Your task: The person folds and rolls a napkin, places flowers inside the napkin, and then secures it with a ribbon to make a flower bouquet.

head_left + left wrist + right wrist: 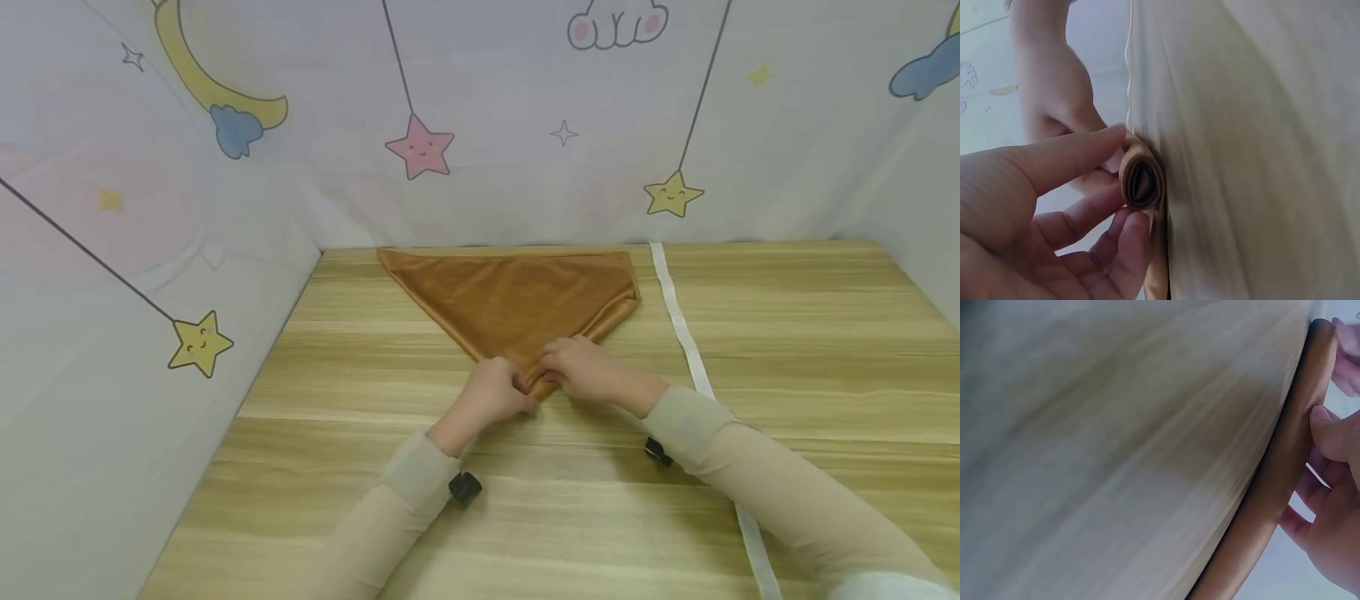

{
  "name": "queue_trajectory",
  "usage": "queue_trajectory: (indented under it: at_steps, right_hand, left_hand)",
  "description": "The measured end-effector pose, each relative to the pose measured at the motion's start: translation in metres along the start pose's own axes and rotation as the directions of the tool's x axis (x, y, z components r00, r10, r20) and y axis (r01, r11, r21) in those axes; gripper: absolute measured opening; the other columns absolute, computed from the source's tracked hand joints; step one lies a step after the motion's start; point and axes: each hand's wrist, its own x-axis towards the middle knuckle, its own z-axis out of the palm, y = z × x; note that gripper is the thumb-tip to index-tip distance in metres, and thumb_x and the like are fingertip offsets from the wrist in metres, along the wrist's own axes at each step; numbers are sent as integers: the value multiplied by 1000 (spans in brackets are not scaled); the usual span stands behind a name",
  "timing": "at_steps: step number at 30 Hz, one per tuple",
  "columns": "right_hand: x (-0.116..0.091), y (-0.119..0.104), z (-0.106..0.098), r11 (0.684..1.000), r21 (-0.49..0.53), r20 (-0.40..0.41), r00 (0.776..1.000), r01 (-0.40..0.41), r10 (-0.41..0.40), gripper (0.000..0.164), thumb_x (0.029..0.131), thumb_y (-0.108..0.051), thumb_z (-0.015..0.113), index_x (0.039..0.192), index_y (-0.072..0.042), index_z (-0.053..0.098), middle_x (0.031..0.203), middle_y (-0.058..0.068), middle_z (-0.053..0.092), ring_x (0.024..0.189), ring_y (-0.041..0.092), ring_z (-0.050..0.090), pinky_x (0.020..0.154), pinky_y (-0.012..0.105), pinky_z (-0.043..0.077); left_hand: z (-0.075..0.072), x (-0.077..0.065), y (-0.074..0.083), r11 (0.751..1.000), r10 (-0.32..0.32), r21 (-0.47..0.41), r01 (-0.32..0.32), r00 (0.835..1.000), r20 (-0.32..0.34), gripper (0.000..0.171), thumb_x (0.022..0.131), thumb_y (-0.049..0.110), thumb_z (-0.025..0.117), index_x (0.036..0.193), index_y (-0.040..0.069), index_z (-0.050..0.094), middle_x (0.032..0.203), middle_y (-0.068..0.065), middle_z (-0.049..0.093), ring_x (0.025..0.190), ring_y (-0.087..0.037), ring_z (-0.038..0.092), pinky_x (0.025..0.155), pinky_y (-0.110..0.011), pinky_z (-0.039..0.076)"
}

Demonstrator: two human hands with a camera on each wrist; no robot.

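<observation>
A shiny brown cloth (517, 292) lies on the table with its long side at the back and its point toward the person. Along its right slanted edge the cloth is rolled, and in the right wrist view this roll (1272, 481) looks smooth and tube-like. At the near point, my left hand (491, 392) holds the roll's end between thumb and fingers. The left wrist view shows the coiled layers of that end (1142, 183). Farther up the same roll, my right hand (581, 369) grips with its thumb on the near side and fingers behind.
A white strip (688, 350) runs down the wood-grain table (337, 467) to the right of the cloth, passing under the right forearm. Pale fabric walls (510, 200) printed with stars and moons stand at the back and sides. Each wrist wears a band with a small black camera (465, 488).
</observation>
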Motion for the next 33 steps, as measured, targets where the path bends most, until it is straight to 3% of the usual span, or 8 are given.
queue_trajectory:
  at_steps: [6, 11, 16, 22, 28, 33]
  right_hand:
    - [2, 0, 0, 998, 60, -9, 1000, -25, 26, 16, 81, -6, 61, 89, -18, 68, 84, -4, 60, 85, 17, 58, 75, 37, 44]
    - [1, 4, 0, 989, 145, -56, 998, 32, -24, 13, 82, -7, 62, 90, -15, 68, 87, -3, 62, 84, 16, 58, 77, 32, 45]
    - [-3, 11, -2, 988, 127, -99, 992, 84, -72, 9, 76, -10, 69, 85, -12, 69, 84, -1, 58, 81, 14, 51, 73, 30, 43]
    - [-3, 14, -2, 991, 75, -61, 992, 112, -108, 15, 75, -12, 70, 90, -12, 68, 88, -1, 60, 84, 15, 53, 77, 32, 43]
    - [-1, 13, -1, 994, 31, -54, 993, 103, -101, 12, 81, -17, 65, 93, -14, 67, 89, -3, 63, 87, 15, 55, 79, 35, 43]
    - [1, 13, -1, 998, 43, -33, 998, 53, -52, 12, 82, -17, 64, 94, -15, 66, 92, -3, 64, 91, 16, 55, 82, 39, 42]
  left_hand:
    - [4, -4, 7, 998, -6, 69, 6, 1000, 3, 22, 61, 8, 74, 62, 10, 52, 59, 3, 47, 53, -12, 42, 45, -22, 34]
    - [3, -5, 8, 999, 11, 41, -10, 1000, -19, 22, 63, 6, 69, 55, 11, 50, 52, 4, 43, 46, -10, 38, 40, -20, 30]
    - [2, -2, 2, 999, 47, 26, -46, 998, -50, 23, 64, 8, 68, 51, 10, 51, 50, 6, 42, 43, -7, 36, 39, -18, 29]
    - [0, 3, -4, 999, 32, 3, -32, 999, -24, 27, 68, 9, 67, 49, 12, 47, 45, 7, 38, 41, -6, 32, 38, -18, 26]
    - [-2, 4, -6, 1000, -3, 14, 4, 1000, -25, 10, 70, 13, 69, 68, 10, 59, 66, 1, 58, 59, -11, 49, 51, -21, 39]
    - [-2, 3, -7, 999, 18, 44, -18, 1000, -15, 18, 67, 15, 74, 75, 9, 59, 73, -1, 59, 65, -14, 51, 56, -24, 42]
